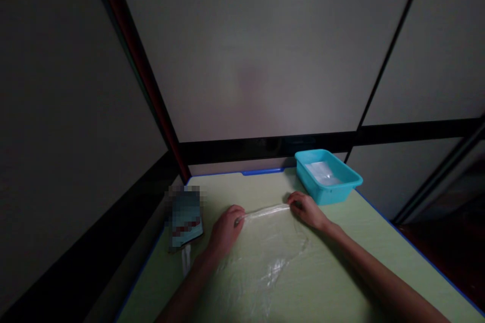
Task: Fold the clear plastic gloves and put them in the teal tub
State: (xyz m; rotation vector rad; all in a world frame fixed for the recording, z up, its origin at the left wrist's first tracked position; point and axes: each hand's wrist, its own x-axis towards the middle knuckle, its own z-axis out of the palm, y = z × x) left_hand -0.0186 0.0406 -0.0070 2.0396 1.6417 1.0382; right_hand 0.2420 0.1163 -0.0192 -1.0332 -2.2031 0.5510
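A clear plastic sheet or bag [275,262] lies spread over the pale green tabletop [341,257]. Its far edge is gathered into a narrow strip and stretched between my two hands. My left hand [229,224] is closed on the left end of that edge. At the right end, my right hand [305,208] pinches the same edge, close to the front of a turquoise basin. The near part of the plastic is creased and catches the light; its lower end runs out of view.
The turquoise basin [337,192], with a whitish flat packet [322,172] inside, stands at the far right corner. A blurred-out flat item [185,219] lies at the left edge, a white strip [186,260] beside it. Panelled walls [265,60] border the table behind and on the left.
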